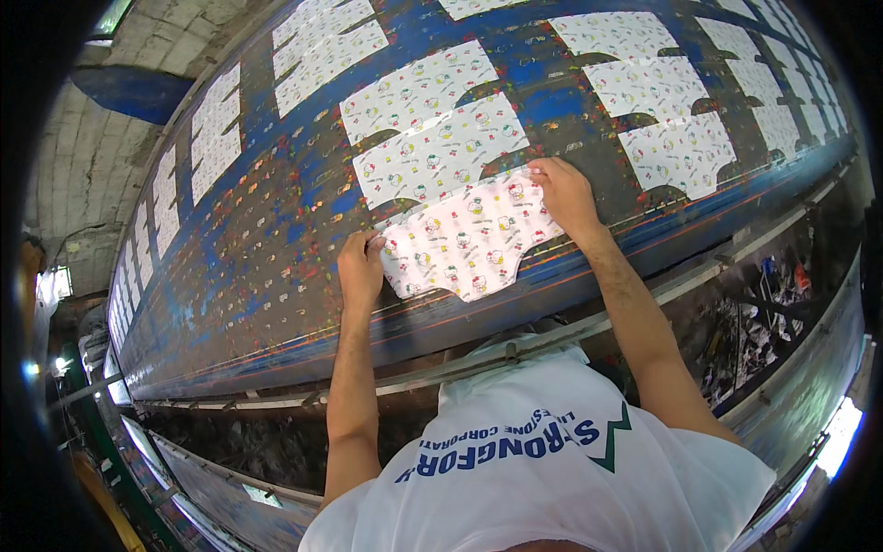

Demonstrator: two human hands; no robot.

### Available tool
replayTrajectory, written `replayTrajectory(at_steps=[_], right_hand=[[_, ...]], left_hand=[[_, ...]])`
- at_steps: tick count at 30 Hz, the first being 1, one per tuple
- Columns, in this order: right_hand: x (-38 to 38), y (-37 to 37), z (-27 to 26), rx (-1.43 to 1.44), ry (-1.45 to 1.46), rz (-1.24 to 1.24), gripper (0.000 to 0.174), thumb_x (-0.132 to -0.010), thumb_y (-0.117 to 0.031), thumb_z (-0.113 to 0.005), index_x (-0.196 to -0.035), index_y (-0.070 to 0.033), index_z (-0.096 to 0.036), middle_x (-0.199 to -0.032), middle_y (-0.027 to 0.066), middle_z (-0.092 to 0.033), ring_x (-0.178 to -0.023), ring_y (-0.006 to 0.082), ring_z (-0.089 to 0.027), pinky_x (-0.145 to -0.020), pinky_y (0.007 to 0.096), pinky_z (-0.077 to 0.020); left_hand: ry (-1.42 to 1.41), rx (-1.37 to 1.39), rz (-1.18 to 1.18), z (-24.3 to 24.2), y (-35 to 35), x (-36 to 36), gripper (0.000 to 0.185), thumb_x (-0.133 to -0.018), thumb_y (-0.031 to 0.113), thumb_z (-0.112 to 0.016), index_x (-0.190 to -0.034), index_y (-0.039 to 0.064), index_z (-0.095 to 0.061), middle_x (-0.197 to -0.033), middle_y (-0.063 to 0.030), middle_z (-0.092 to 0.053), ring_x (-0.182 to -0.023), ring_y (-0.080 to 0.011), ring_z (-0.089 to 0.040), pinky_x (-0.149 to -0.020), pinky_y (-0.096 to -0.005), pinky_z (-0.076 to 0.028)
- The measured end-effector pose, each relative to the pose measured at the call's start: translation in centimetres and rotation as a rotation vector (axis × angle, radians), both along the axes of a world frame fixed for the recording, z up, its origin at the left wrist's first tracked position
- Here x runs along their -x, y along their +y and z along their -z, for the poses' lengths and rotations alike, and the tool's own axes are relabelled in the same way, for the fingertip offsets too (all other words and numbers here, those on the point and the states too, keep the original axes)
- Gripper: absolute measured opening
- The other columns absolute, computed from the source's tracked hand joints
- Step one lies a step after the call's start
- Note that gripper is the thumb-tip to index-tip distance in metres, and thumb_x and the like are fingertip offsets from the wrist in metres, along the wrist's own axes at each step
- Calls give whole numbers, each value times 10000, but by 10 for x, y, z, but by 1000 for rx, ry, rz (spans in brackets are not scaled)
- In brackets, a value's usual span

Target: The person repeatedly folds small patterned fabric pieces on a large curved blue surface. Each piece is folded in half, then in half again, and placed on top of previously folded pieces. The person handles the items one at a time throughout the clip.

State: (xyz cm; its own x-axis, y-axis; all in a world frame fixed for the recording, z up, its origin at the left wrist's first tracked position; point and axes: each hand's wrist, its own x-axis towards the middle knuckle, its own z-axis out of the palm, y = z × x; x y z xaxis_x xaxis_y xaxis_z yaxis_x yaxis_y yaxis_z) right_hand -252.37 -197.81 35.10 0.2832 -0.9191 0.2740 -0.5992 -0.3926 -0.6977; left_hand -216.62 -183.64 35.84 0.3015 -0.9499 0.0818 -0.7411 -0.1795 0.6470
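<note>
A cut fabric panel [462,245] with a small cartoon-cat print spans the space between my two hands near the long table's front edge. My left hand [360,272] pinches its upper left corner between thumb and fingers. At the upper right corner, my right hand [567,196] grips the cloth, fingertips on its top edge. The panel's lower side narrows to a short tab with curved cutouts. Directly beyond it, a matching printed panel [441,148] lies flat on the table, and the held piece's top edge meets or slightly overlaps it; I cannot tell which.
The long dark table [269,276] carries blue, red and yellow paint marks. Columns of similar panels lie to the right [679,155] and left [217,131]. A metal rail [552,345] runs along the front edge, close to my body. Another table [227,476] stands behind me.
</note>
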Motion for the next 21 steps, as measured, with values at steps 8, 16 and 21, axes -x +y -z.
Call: replayTrajectory(at_steps=[8,16,21], right_hand=[[-7,-12,0,78,373,15,170,-911,-143,-693,-1034,-26,-684,-988,151,-679,-973,338,-643,-861,447,-511],[0,-29,-12,-196,297,-110,196,-900,-174,-711,-1034,-40,-661,-1045,182,-644,-1011,392,-619,-892,496,-489],[0,-29,-10,-269,286,-90,221,-927,-208,-717,-1038,-26,-660,-1017,159,-623,-994,336,-608,-879,445,-480]], left_hand=[[-154,-17,-50,23,-19,-4,208,-910,178,-755,-1026,5,-739,-981,-169,-709,-906,-342,-673,-813,-414,-522],[-1,-207,-152,18,-26,-11,235,-855,221,-811,-957,22,-738,-997,-135,-649,-926,-314,-641,-819,-420,-512],[27,-278,-114,12,-29,-16,247,-859,221,-809,-976,22,-722,-1017,-132,-650,-941,-321,-655,-828,-432,-521]])
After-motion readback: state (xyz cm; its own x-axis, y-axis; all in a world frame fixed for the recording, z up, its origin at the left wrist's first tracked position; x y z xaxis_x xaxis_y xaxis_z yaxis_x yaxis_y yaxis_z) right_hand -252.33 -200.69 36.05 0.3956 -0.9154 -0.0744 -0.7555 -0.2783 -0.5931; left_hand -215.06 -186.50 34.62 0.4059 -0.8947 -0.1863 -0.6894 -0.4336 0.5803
